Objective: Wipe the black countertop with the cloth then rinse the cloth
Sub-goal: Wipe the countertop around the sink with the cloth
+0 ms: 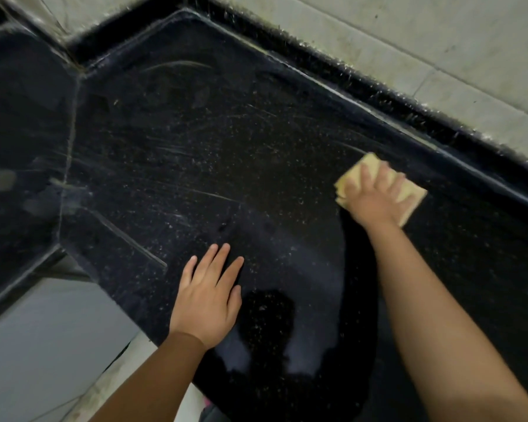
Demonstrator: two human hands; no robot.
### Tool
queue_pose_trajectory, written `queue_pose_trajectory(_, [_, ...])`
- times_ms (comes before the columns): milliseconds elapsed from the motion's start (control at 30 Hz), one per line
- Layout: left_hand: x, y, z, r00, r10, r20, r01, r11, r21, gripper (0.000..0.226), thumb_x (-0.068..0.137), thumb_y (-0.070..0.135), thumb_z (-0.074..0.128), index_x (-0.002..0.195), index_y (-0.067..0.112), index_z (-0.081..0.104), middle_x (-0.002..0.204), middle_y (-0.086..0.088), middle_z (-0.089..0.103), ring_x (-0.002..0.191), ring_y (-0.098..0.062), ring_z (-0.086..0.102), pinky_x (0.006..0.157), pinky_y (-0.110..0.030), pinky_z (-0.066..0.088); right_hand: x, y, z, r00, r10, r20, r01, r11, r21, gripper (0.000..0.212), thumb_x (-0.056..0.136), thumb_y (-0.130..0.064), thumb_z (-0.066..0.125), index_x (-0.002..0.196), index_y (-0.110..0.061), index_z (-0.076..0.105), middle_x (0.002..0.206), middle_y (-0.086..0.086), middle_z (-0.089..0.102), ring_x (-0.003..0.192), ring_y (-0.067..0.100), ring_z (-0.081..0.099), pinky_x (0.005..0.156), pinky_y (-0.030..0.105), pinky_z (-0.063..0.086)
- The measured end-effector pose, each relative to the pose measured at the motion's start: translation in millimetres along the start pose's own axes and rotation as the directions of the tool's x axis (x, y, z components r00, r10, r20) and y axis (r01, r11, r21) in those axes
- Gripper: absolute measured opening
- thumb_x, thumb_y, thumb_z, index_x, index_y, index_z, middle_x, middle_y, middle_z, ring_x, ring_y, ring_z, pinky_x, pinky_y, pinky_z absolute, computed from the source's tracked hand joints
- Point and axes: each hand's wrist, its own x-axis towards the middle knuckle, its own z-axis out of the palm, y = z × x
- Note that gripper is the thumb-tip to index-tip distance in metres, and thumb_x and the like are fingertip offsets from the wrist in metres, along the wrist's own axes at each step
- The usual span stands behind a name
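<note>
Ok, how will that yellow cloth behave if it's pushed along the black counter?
The yellow cloth lies folded flat under the right hand, so it is probably soft and floppy. Streaks on the countertop suggest it would glide, though an edge might bunch.

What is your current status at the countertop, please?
Right hand flat on cloth, pressing it to countertop near back edge. Left hand open, resting on countertop. Nothing in the way.

We see the right hand (375, 196) smeared by motion blur, its fingers (365, 178) hard to separate, and it covers the middle of the yellow cloth (415, 199). Our forearms run off the bottom edge. The black counter (226, 153) is cut off left and right.
</note>
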Motion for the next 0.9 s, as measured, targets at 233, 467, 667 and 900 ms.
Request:
queue_pose_trajectory(233, [0,1,-3,0.999,-0.005,0.041,0.005,1.000,-0.009,0.047,0.084,0.029,0.036,0.116,0.009,0.064,0.126,-0.015,0.059,0.124,-0.025,0.034,0.101,-0.041,0.020,-72,-64,42,0.886,-0.455,0.086,0.462,0.879,-0.119,0.054,0.097,-0.049,0.013,0.147,-0.035,-0.002,0.156,-0.005,-0.017,0.142,0.026,-0.019,0.110,0.054,-0.014])
queue_pose_trajectory(467, [7,2,-9,0.999,-0.027,0.026,0.026,1.000,0.009,0.059,0.099,0.036,0.017,0.105,0.011,0.070,0.112,-0.012,0.067,0.113,-0.022,0.040,0.099,-0.044,0.021,-94,78,25,0.976,-0.206,0.075,0.216,0.959,-0.185,0.092,0.061,-0.072,-0.022,0.145,-0.042,-0.001,0.156,-0.012,-0.013,0.145,0.018,-0.009,0.115,0.047,-0.003])
queue_pose_trajectory(667, [56,20,-3,0.992,0.123,-0.017,-0.123,0.992,0.003,0.072,0.100,0.038,0.003,0.108,0.009,0.068,0.114,-0.013,0.066,0.114,-0.022,0.040,0.098,-0.038,0.025,-36,125,-11,0.984,0.178,-0.006,-0.178,0.983,0.043,0.053,0.097,-0.045,0.023,0.147,-0.035,0.009,0.157,-0.008,-0.008,0.144,0.022,-0.010,0.114,0.051,-0.005])
queue_pose_trajectory(900, [76,33,20,0.986,0.153,0.067,-0.153,0.988,-0.001,0.072,0.099,0.043,0.002,0.115,0.011,0.065,0.124,-0.013,0.061,0.122,-0.022,0.035,0.107,-0.035,0.011,39,82,-31,0.890,0.455,-0.030,-0.438,0.872,0.218,0.055,0.097,-0.046,0.015,0.149,-0.028,0.004,0.157,0.000,-0.011,0.143,0.033,-0.013,0.109,0.061,-0.007])
